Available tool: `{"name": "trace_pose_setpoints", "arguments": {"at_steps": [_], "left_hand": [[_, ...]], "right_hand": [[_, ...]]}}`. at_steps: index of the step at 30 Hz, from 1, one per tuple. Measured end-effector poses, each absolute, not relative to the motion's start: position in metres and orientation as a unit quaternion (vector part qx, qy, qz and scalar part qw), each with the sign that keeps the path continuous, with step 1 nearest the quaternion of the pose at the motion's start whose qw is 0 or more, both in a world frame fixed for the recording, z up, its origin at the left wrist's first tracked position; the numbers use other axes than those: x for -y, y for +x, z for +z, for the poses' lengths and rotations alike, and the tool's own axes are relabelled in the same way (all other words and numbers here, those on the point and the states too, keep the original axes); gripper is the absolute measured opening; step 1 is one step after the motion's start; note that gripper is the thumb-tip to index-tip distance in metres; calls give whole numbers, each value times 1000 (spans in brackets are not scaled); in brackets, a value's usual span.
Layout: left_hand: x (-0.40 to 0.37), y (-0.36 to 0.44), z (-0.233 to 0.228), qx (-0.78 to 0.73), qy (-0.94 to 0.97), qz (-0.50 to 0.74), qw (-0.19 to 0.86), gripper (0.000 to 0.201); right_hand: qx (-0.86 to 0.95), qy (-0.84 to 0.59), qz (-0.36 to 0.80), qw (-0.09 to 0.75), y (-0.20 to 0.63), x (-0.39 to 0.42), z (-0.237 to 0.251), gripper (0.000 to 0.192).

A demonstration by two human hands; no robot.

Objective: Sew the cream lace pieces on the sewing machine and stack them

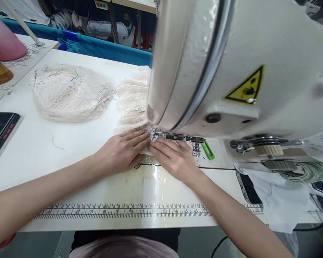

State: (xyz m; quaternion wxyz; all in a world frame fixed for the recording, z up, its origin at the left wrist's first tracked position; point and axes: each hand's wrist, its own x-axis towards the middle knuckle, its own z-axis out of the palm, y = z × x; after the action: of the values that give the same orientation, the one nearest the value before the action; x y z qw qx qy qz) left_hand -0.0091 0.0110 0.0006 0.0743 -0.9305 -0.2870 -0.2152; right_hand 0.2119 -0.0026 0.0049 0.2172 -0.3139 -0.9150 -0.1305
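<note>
Gathered cream lace fabric (133,96) runs under the head of a sewing machine (199,71). My left hand (123,150) lies flat on its near end, fingers stretched toward the presser foot (157,133). On the other side of the foot, my right hand (174,156) has its fingers bent together over the fabric edge. Its thumb is hidden beneath, and it appears to pinch the lace. The fingertips of both hands nearly meet just in front of the foot. The machine head hides part of the fabric.
A bunched lace piece (70,93) with loose threads lies at the left. A green thread snipper (208,149) sits right of the foot. A ruler strip (140,211) lines the front edge. A phone (249,188) and coiled cord (307,172) are at the right, a dark tablet-like device (1,132) at the left.
</note>
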Motion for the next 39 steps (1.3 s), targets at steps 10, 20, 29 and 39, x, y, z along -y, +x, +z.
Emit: {"name": "trace_pose_setpoints", "arguments": {"at_steps": [10,20,29,39], "left_hand": [[-7,-3,3,304,-920,-230,90,34],[-5,-1,1,320,-914,-238,80,37],[-3,3,4,327,-912,-223,110,37],[-1,5,3,338,-912,-207,109,36]], "right_hand": [[906,-331,-116,238,214,4,2,20],[902,-339,-92,250,219,3,-5,25],[908,-334,-77,243,222,0,0,25],[898,-354,0,262,229,-5,2,20]]}}
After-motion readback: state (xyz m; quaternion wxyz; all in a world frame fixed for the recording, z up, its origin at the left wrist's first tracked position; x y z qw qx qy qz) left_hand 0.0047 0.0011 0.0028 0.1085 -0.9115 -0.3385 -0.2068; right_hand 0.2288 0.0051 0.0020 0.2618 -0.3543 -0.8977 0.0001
